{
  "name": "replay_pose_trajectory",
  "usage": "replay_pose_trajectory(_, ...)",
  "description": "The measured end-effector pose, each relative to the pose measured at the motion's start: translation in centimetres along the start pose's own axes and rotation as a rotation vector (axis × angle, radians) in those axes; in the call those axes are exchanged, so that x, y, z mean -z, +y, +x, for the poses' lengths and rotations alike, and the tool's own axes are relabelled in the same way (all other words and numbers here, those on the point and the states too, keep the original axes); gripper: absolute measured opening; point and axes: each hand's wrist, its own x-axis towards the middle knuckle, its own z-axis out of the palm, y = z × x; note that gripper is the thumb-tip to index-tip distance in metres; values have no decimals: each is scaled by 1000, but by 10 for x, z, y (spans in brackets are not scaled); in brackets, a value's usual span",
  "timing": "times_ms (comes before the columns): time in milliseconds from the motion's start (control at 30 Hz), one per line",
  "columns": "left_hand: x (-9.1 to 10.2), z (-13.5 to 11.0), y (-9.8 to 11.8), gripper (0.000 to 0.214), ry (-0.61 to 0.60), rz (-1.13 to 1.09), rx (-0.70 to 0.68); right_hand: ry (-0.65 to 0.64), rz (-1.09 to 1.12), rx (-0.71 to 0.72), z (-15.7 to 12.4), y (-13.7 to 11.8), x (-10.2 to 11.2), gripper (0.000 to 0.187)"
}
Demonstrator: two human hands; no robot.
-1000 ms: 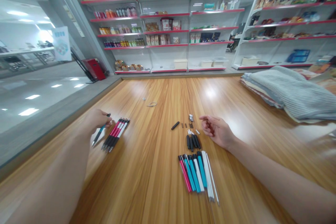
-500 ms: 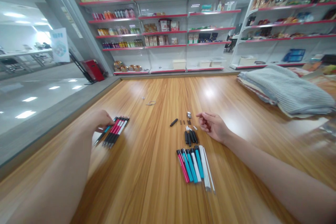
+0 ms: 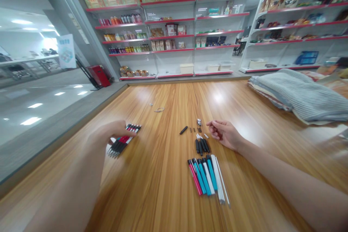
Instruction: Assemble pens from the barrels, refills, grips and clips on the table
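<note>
My left hand (image 3: pixel 117 131) lies across a row of click pens (image 3: pixel 118 146) with dark grips and red, white and blue-green barrels. Its thumb presses the right side and its fingers wrap the left, partly hiding them. My right hand (image 3: pixel 223 133) rests on the table, fingers curled in, with nothing visible in them. Close to its fingertips are small metal pieces (image 3: pixel 199 121) and tiny dark springs (image 3: pixel 199 129). Below are black pen grips (image 3: pixel 201 146), then red, blue-green and white pen barrels (image 3: pixel 200 177) beside several thin white refills (image 3: pixel 220 181).
A single black grip piece (image 3: pixel 183 130) lies left of the springs. Farther back are a pale loop (image 3: pixel 159 110) and a small shiny bit (image 3: pixel 151 104). Folded striped cloth (image 3: pixel 301 92) is piled at the right. Stocked shelves (image 3: pixel 171 36) stand beyond the wooden table (image 3: pixel 160 174).
My left hand has moved from the blue-green pen at the row's left to span the whole row, which is now bunched together. My right hand stays in place; the view has shifted slightly.
</note>
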Motion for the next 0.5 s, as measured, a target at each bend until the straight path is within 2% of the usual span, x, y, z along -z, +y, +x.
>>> replay_pose_trajectory(100, -4, 0, 6, 66, -15, 60, -2, -8, -17, 10, 0, 0, -1, 25)
replay_pose_trajectory(300, -10, 5, 2, 56, -10, 68, 10, -6, -42, -6, -2, 1, -3, 26)
replay_pose_trajectory(500, -16, -9, 18, 41, -99, 23, 25, 4, -53, -7, -2, 0, -5, 26)
